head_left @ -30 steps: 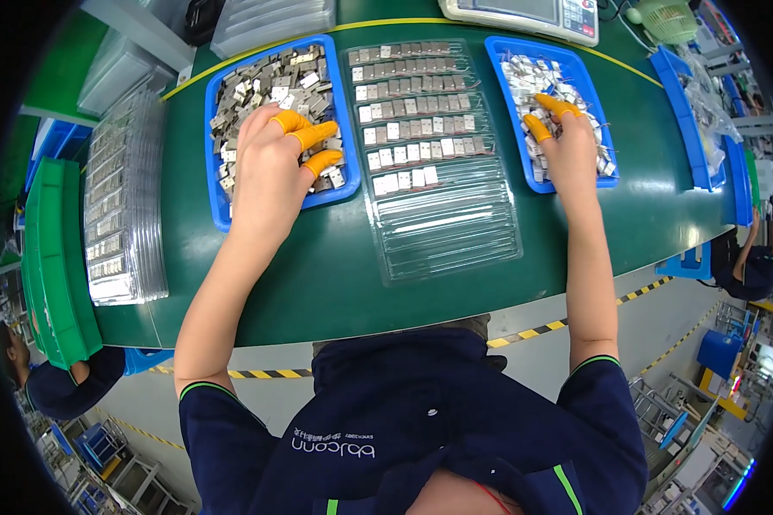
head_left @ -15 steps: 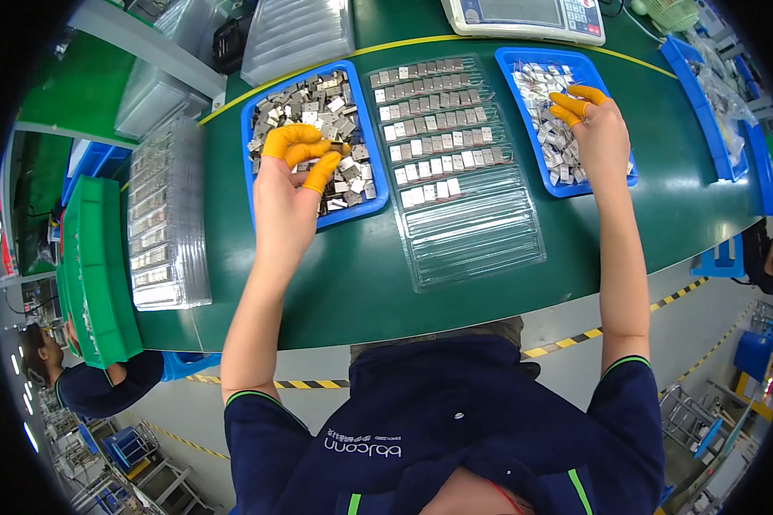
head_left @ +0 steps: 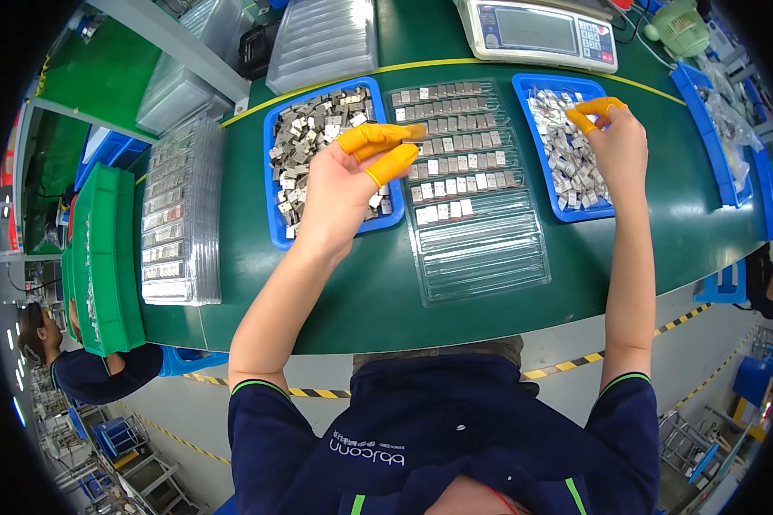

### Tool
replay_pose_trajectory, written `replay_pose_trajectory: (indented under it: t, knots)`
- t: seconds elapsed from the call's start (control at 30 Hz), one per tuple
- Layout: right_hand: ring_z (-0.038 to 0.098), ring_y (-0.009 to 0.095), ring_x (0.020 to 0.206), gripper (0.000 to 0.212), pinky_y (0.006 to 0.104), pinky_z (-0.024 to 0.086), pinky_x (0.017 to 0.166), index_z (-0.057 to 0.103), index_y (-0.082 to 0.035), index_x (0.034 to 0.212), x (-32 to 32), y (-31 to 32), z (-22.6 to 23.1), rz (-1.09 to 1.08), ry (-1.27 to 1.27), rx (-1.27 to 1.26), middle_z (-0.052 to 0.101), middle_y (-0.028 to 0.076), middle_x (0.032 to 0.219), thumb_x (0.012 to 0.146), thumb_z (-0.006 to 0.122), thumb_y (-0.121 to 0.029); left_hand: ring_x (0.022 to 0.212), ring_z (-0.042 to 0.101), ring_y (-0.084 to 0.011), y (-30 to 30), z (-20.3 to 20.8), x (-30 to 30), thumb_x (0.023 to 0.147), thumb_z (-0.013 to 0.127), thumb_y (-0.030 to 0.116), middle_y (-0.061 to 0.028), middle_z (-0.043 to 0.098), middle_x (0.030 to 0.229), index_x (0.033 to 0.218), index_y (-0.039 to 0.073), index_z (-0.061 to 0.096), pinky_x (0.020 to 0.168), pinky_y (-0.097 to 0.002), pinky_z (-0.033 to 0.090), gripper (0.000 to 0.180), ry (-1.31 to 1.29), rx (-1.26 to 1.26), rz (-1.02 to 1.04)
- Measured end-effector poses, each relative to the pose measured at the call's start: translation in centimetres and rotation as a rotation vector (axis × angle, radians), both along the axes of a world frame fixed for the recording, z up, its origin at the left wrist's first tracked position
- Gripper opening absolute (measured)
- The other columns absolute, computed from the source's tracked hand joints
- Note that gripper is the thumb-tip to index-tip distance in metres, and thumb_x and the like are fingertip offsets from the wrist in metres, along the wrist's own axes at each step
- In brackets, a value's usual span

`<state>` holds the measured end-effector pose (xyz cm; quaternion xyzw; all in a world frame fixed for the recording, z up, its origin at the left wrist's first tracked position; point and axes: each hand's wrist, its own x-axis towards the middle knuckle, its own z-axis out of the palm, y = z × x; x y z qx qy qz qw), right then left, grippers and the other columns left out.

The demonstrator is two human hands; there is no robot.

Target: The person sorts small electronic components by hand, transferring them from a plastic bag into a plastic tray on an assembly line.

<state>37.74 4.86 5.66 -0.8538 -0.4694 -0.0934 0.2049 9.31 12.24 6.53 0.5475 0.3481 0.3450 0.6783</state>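
My left hand (head_left: 345, 178), with yellow finger cots, has moved over the right edge of a blue tray (head_left: 276, 225) of small metal connector shells (head_left: 313, 129). Its thumb and fingers are curled toward each other; whatever lies between the tips is too small to make out. Over the other blue tray (head_left: 567, 215), heaped with small white-and-metal parts (head_left: 573, 163), my right hand (head_left: 617, 142) pinches with yellow-capped fingertips. What it grips is hidden. Between the trays lies a clear plastic blister tray (head_left: 481, 266), its upper grooves holding rows of small metal parts (head_left: 459, 163).
Stacked clear blister trays (head_left: 180, 223) stand at the left, beside a green bin (head_left: 116, 266). More clear trays (head_left: 322, 43) and a digital scale (head_left: 537, 34) sit at the back. Another blue tray (head_left: 704, 129) holds plastic bags at right. A co-worker (head_left: 86, 365) is at far left.
My left hand has moved right, from above the metal shells toward the blister tray. My right hand remains over its tray, with its fingers shifted slightly. The whole view has tilted a little.
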Motion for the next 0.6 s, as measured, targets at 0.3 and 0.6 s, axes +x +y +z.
replay_pose_trajectory:
  t: [0.3,0.6]
  knots:
    - [0.061,0.012,0.072,0.011,0.0223,0.049,0.065,0.062,0.002,0.081,-4.6,0.8,-1.5,0.501,0.930,0.508,0.064,0.007,0.081,0.071,0.065,-0.002,0.084,0.061,-0.0153,0.3,-1.2,0.5,0.078,0.062,0.006,-0.0091,0.062,0.094,0.102,-0.003,0.056,0.070,-0.0226,0.047,0.026,-0.051,-0.202,0.070]
    - [0.064,0.020,0.078,0.015,0.0251,0.053,0.067,0.056,0.006,0.087,-9.9,0.1,-3.0,0.449,1.590,0.285,0.062,0.014,0.083,0.075,0.063,0.000,0.080,0.062,-0.0163,-0.4,-1.2,1.2,0.077,0.062,0.004,-0.0118,0.063,0.090,0.100,-0.006,0.057,0.071,-0.0230,0.048,0.025,0.005,-0.113,0.056]
